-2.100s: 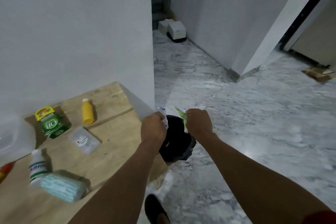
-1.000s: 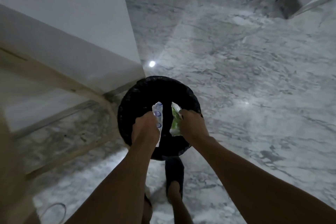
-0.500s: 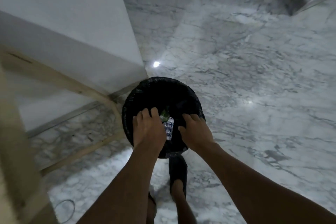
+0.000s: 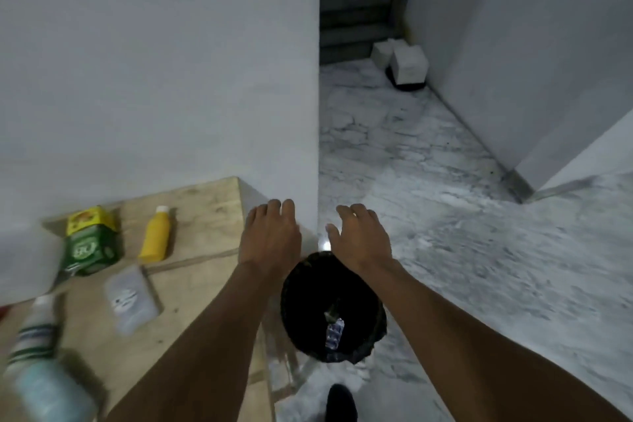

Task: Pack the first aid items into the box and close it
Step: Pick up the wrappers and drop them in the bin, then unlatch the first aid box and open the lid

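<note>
My left hand (image 4: 269,233) and my right hand (image 4: 361,236) hang in the air with relaxed fingers, holding nothing, above a black bin (image 4: 363,295) on the floor. A torn wrapper (image 4: 334,334) lies inside the bin. On the wooden table (image 4: 202,202) at the left lie a green and yellow carton (image 4: 89,243), a yellow bottle (image 4: 156,235), a clear flat packet (image 4: 132,301), a white bottle with green stripes (image 4: 32,336) and a pale blue pack (image 4: 54,394), blurred. A translucent box (image 4: 24,260) shows at the far left edge.
A white wall (image 4: 154,62) stands behind the table. Marble floor (image 4: 479,267) spreads to the right, with two white boxes (image 4: 406,63) in the far corridor. My dark shoe (image 4: 340,402) shows below the bin.
Both hands let go of the wrapper pieces, which dropped into the bin. The hands then rose, and my view lifted from the bin back toward the table.
</note>
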